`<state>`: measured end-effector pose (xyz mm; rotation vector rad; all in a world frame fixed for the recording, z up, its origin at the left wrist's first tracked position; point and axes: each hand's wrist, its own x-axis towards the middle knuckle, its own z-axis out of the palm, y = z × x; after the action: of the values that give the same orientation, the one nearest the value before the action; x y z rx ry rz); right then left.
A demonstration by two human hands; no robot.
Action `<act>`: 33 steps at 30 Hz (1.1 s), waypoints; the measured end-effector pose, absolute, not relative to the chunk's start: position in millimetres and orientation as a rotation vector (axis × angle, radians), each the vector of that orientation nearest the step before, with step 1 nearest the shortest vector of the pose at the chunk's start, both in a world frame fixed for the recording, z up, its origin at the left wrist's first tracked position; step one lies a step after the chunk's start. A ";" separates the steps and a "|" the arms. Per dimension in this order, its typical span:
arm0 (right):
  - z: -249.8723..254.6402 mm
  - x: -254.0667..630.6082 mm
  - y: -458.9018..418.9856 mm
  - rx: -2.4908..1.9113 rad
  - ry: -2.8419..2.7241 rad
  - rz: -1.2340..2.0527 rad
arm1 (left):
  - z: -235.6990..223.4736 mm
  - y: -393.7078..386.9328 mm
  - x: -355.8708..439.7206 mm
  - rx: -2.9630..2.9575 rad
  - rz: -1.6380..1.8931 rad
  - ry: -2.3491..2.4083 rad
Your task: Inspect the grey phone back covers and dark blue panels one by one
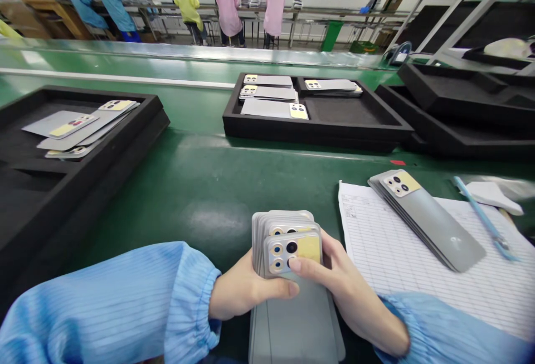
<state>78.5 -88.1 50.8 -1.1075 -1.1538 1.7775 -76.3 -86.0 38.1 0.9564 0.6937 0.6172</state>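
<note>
A fanned stack of grey phone back covers (292,319) is held between my two hands near the front of the table. Each visible cover has a camera block with round lens rings and a yellow patch. My left hand (246,286) grips the stack from the left, thumb across the top cover. On the right side, my right hand (346,280) holds the top cover, its thumb on the camera block and its fingers behind the edge. To the right, another pile of phone back covers (426,219) lies on a lined paper sheet (376,241).
Black trays (309,130) with phone covers stand at the back; another black tray (137,130) is at left. Stacked black trays (460,130) sit at far right. A blue pen (485,216) lies on the paper. Several people in coloured smocks work along a far bench.
</note>
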 end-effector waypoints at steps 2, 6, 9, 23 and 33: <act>50.9 77.7 -87.8 -1.117 -1.151 1.772 | 38.3 -86.0 -76.4 0.960 0.615 0.700; 51.1 76.8 -87.7 -1.131 -1.129 1.779 | 38.7 -85.7 -76.7 0.994 0.614 0.703; 51.6 77.3 -88.0 -1.142 -1.110 1.796 | 38.0 -85.8 -76.8 1.014 0.618 0.697; 51.3 78.1 -88.7 -1.120 -1.070 1.818 | 39.9 -86.1 -76.7 1.005 0.612 0.693; 48.6 81.7 -89.4 -1.162 -1.163 1.797 | 39.7 -84.4 -75.7 0.953 0.616 0.665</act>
<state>81.7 -89.4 48.6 -1.1619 -1.1633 1.7975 -75.7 -84.4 39.7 0.9531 0.6645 0.6157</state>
